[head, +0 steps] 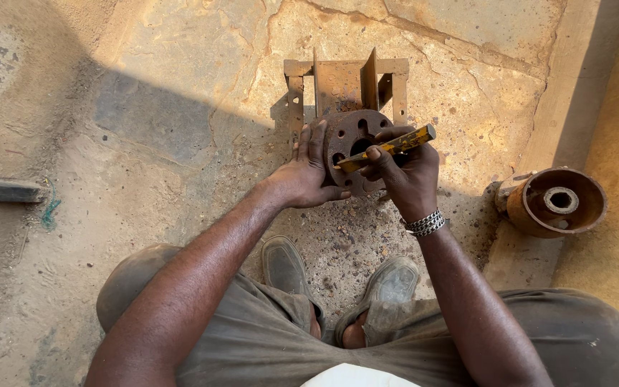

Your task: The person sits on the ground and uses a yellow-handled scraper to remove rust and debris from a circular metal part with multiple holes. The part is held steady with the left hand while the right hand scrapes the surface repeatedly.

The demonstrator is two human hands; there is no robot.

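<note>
A rusty round metal flange (352,140) with several holes stands on edge on the ground, leaning against a rusty welded steel frame (345,82). My left hand (306,172) grips the flange's left rim. My right hand (406,172) holds a yellow folding rule (388,147) laid across the flange's face, thumb pressed on the rule. A metal bracelet circles my right wrist.
A rusty brake drum (557,201) lies on its side at the right, by a raised concrete edge. A dark metal bar (1,190) sits at the far left. My knees and worn shoes (284,265) are below the hands on gritty cracked concrete.
</note>
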